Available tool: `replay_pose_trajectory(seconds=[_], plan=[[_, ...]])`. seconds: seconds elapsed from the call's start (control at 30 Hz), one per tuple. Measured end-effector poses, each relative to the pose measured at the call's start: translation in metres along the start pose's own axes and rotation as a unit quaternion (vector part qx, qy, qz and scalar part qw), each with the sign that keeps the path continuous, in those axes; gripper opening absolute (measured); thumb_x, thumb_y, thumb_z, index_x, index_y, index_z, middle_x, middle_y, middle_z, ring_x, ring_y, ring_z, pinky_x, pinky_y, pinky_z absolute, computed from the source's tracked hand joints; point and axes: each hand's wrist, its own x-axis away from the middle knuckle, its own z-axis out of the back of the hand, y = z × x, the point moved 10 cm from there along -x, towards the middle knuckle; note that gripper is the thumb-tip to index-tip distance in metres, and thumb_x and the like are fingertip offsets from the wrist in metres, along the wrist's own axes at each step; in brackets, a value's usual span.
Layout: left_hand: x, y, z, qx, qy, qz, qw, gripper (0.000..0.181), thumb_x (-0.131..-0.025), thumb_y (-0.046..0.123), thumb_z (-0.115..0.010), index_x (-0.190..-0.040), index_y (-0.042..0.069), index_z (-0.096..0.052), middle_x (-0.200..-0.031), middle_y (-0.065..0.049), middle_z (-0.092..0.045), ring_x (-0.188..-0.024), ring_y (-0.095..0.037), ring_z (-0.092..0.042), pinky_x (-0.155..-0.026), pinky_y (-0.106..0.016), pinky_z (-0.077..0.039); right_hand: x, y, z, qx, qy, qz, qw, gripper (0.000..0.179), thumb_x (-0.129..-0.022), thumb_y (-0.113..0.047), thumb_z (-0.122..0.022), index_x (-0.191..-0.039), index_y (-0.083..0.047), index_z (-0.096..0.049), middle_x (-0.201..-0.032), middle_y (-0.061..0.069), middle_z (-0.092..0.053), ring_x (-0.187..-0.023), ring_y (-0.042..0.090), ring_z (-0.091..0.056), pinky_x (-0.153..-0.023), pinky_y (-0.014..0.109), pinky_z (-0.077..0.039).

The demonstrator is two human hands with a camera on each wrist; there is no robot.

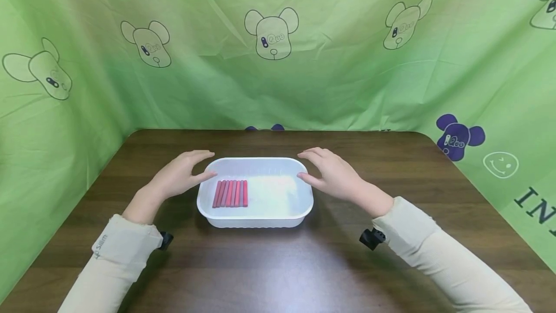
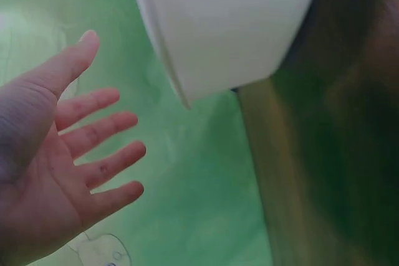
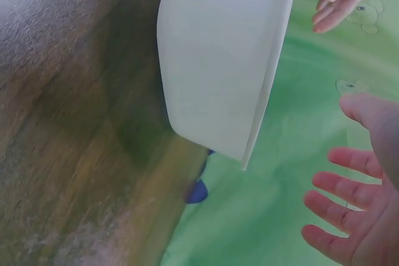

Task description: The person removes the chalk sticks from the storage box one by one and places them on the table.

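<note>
A white plastic basin (image 1: 278, 197) with rounded corners sits on the table. Inside, at its left end, several slim red and dull pink sticks (image 1: 230, 193) lie side by side in a row; their exact kind cannot be told. My left hand (image 1: 180, 175) hovers at the basin's left end, fingers spread and thumb apart, holding nothing. On the opposite end, my right hand (image 1: 332, 173) mirrors it, its fingers extended and nothing in its grasp. Both wrist views show a gap between each hand and the basin's outer wall (image 2: 224, 35).
The dark wooden table (image 1: 278, 264) carries the basin near its middle. Green cloth (image 1: 278, 91) printed with bear heads hangs behind and along both sides. A black wrist device (image 1: 372, 238) juts from the right sleeve, another (image 1: 166, 240) from the left.
</note>
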Motion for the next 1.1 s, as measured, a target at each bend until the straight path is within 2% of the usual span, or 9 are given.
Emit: replay_pose_trajectory(seconds=[0.33, 0.47, 0.6, 0.83, 1.1], plan=[[0.008, -0.01, -0.009, 0.035, -0.008, -0.03, 0.9989, 0.053, -0.088, 0.024, -0.064, -0.133, 0.001, -0.05, -0.138, -0.018, -0.05, -0.13, -0.037, -0.044, -0.108, -0.053, -0.036, -0.011, -0.012, -0.008, -0.099, -0.033, 0.009, 0.9945, 0.042, -0.089, -0.029, -0.062, -0.123, -0.004, -0.058, -0.12, 0.011, -0.062, -0.112, 0.024, -0.058, -0.097, 0.041, -0.047], [0.01, -0.012, -0.013, 0.038, -0.018, -0.046, 0.9981, 0.05, -0.088, 0.021, -0.064, -0.132, 0.002, -0.052, -0.138, -0.016, -0.051, -0.129, -0.036, -0.045, -0.107, -0.052, -0.037, -0.018, -0.013, -0.01, -0.135, -0.04, 0.004, 0.99, 0.04, -0.089, -0.026, -0.062, -0.121, -0.003, -0.058, -0.119, 0.011, -0.063, -0.109, 0.026, -0.059, -0.094, 0.041, -0.048], [0.011, -0.012, -0.016, 0.046, -0.026, -0.059, 0.9969, 0.046, -0.088, 0.02, -0.063, -0.13, 0.001, -0.054, -0.136, -0.016, -0.052, -0.128, -0.036, -0.047, -0.105, -0.052, -0.039, -0.026, -0.014, -0.014, -0.179, -0.053, 0.0, 0.9824, 0.04, -0.089, -0.022, -0.063, -0.121, 0.0, -0.058, -0.118, 0.013, -0.063, -0.108, 0.029, -0.06, -0.095, 0.042, -0.049], [0.013, -0.012, -0.02, 0.048, -0.035, -0.068, 0.9959, 0.045, -0.088, 0.02, -0.064, -0.127, -0.001, -0.056, -0.131, -0.019, -0.057, -0.123, -0.038, -0.051, -0.102, -0.052, -0.042, -0.039, -0.01, -0.028, -0.264, -0.091, -0.026, 0.9599, 0.037, -0.09, -0.022, -0.061, -0.122, -0.003, -0.058, -0.121, 0.015, -0.062, -0.108, 0.026, -0.062, -0.096, 0.039, -0.05], [0.012, -0.015, -0.021, 0.052, -0.039, -0.055, 0.9963, 0.048, -0.086, 0.02, -0.066, -0.128, -0.001, -0.055, -0.135, -0.018, -0.054, -0.127, -0.038, -0.047, -0.104, -0.053, -0.04, -0.049, -0.005, -0.04, -0.295, -0.12, -0.056, 0.9462, 0.035, -0.092, -0.026, -0.058, -0.121, -0.007, -0.06, -0.119, 0.01, -0.065, -0.109, 0.022, -0.062, -0.097, 0.038, -0.049]])
